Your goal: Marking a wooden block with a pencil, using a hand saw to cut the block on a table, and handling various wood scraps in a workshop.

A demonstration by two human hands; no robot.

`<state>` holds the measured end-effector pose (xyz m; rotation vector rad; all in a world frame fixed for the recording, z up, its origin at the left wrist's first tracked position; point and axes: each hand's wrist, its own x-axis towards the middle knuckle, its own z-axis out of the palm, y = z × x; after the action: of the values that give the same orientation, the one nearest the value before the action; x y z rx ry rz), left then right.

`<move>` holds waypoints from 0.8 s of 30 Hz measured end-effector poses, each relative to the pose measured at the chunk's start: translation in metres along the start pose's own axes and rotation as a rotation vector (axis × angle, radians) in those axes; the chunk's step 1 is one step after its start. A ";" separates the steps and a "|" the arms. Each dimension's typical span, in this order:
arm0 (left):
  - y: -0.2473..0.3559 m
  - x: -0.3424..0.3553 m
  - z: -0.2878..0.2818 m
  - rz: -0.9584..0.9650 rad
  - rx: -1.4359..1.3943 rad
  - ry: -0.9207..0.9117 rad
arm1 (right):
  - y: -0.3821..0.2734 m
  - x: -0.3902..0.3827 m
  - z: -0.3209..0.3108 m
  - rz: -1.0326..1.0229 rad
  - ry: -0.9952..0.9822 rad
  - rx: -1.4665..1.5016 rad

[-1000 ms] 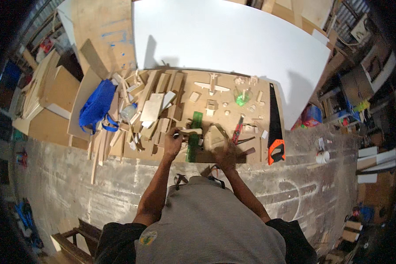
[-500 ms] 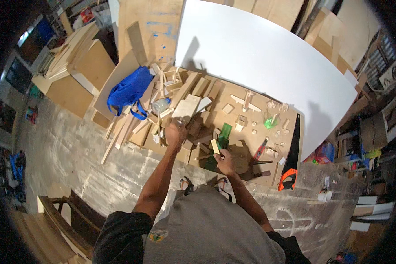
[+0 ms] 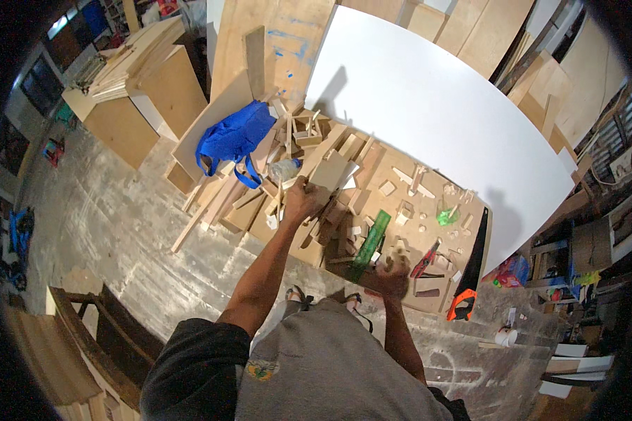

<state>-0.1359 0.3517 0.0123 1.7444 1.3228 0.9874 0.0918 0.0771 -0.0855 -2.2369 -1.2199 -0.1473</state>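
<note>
My left hand (image 3: 300, 202) is closed on the near end of a flat wooden board (image 3: 328, 175), above a heap of wood offcuts (image 3: 316, 226). My right hand (image 3: 393, 272) is smeared by motion near the front of the work board, just right of a long green strip (image 3: 372, 242). Whether a small piece is between its fingers I cannot make out. A red-and-black hand tool (image 3: 425, 259) lies just right of that hand. Farther right is a handsaw (image 3: 462, 304) with an orange handle and dark blade.
A blue bag (image 3: 237, 137) and a clear plastic bottle (image 3: 285, 169) lie among wood strips at left. A toy-plane-like wooden piece (image 3: 418, 181), small blocks and a green clear object (image 3: 447, 216) sit farther right. A large white panel (image 3: 428, 119) stands behind.
The view has shifted, so the scene sits farther right. My right hand has moved right, away from the green strip; the small wooden block it held no longer shows clearly. The left stays at the board.
</note>
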 end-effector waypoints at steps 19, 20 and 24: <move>0.109 -0.067 0.058 -0.458 -1.106 -0.434 | -0.104 0.035 -0.118 -0.265 0.071 0.251; 0.114 -0.068 0.064 -0.456 -1.098 -0.440 | -0.105 0.036 -0.120 -0.242 0.072 0.256; 0.131 -0.073 0.078 -0.438 -1.077 -0.434 | -0.091 0.041 -0.121 -0.250 0.166 0.281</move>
<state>-0.0245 0.2457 0.0828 0.7266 0.6166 0.7649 0.0640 0.0794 0.0690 -1.7924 -1.3350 -0.2374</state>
